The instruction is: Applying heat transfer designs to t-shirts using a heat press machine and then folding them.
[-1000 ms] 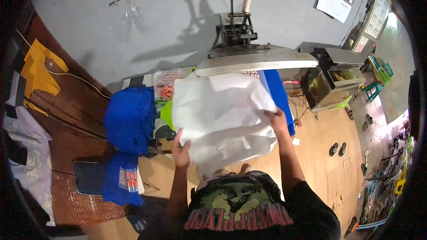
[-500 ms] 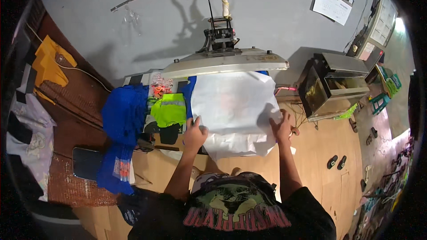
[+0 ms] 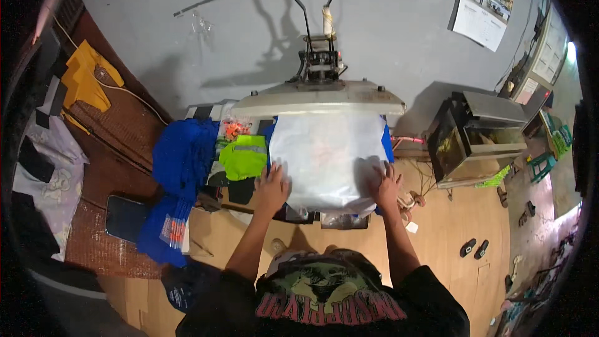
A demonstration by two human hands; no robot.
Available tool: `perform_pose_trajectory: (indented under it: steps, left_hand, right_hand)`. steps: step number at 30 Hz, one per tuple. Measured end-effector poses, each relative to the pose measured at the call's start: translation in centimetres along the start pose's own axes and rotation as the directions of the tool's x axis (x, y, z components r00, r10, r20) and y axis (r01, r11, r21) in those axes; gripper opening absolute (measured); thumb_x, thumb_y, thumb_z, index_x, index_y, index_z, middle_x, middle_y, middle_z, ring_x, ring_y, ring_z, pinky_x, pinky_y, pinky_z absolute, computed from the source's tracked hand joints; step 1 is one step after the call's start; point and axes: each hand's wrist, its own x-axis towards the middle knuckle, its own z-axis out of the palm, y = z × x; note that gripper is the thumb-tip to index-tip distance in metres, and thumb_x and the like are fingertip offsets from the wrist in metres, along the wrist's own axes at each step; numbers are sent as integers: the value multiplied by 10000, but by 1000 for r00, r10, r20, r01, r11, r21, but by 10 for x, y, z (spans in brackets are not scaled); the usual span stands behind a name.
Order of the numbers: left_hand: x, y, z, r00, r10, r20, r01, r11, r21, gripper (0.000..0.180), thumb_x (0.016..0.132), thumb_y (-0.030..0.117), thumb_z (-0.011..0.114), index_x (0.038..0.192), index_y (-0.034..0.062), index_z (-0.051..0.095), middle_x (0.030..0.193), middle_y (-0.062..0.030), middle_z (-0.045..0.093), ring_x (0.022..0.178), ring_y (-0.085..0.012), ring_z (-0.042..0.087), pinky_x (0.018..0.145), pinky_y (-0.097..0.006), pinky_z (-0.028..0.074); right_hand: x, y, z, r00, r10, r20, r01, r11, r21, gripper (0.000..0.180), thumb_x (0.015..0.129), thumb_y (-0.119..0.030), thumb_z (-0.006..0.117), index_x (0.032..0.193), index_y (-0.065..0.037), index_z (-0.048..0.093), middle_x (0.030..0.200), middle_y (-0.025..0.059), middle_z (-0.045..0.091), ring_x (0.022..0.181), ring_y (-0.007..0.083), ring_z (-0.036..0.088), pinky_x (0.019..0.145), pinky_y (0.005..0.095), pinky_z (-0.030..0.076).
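A thin white sheet (image 3: 327, 168) lies over a blue garment (image 3: 387, 143) on the bed of a heat press. The blue cloth shows only along the sides of the sheet. My left hand (image 3: 272, 188) rests at the sheet's left edge with its fingers spread. At the right edge lies my right hand (image 3: 387, 188), fingers apart as well. Neither hand grips anything that I can see. The raised upper plate of the heat press (image 3: 318, 101) hides the far end of the sheet. A faint reddish patch shows through the sheet's middle.
Left of the bed lie a neon yellow-green cloth (image 3: 243, 159), a blue garment pile (image 3: 181, 156) and a dark phone or tablet (image 3: 125, 217). A metal cabinet-like box (image 3: 480, 140) stands at right, with cables beside it. Slippers (image 3: 474, 248) are on the wooden floor.
The sheet's near end, loose and hanging lower before, now lies shorter and flatter over the bed's front edge. Both hands' fingers have spread out. The whole view has shifted slightly.
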Motion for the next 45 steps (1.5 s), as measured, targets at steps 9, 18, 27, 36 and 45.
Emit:
perform_pose_trajectory:
  steps: [9, 18, 27, 36, 45]
  left_hand:
    - [79, 127, -158, 783, 402, -474, -516, 846, -135, 390, 814, 181, 665, 1156, -1, 618, 1304, -170, 584, 1283, -380, 467, 1037, -498, 339]
    - [309, 165, -307, 453, 626, -635, -562, 753, 341, 554, 742, 116, 669, 1259, -1, 509, 1363, -177, 510, 1322, -340, 410, 1001, -525, 365]
    - [517, 153, -308, 653, 524, -547, -396, 852, 344, 669, 733, 79, 666, 1360, 25, 438, 1352, -153, 530, 1334, -319, 414, 1009, -630, 299]
    - [530, 173, -326, 882, 327, -341, -286, 944, 164, 198, 709, 123, 653, 901, 83, 681, 948, -87, 711, 927, -295, 656, 1024, -649, 272]
    - [408, 188, -359, 929, 336, 156, -363, 911, 195, 82, 694, 115, 634, 742, 69, 683, 738, -90, 697, 736, -246, 663, 937, -534, 402]
  right_hand:
    - [95, -133, -163, 795, -323, -514, 529, 784, 326, 457, 770, -107, 694, 1214, -46, 600, 1386, 208, 471, 1296, 409, 436, 1057, 506, 356]
    - [339, -218, -265, 509, -479, -715, 626, 776, -75, 610, 770, -152, 694, 1342, -61, 502, 1444, 202, 416, 1347, 390, 384, 1076, 499, 332]
    - [530, -234, -253, 737, -526, -425, 349, 834, -426, 724, 776, -186, 691, 1402, -7, 375, 1469, 184, 390, 1373, 324, 369, 1087, 505, 336]
    - [552, -248, -252, 900, -380, -213, 268, 869, -417, 345, 772, -203, 676, 1058, -37, 574, 1096, 112, 669, 1034, 273, 625, 942, 472, 444]
    - [422, -255, -307, 854, -510, 103, 485, 708, -514, 241, 710, -298, 732, 720, -68, 661, 717, 109, 691, 744, 265, 680, 845, 395, 490]
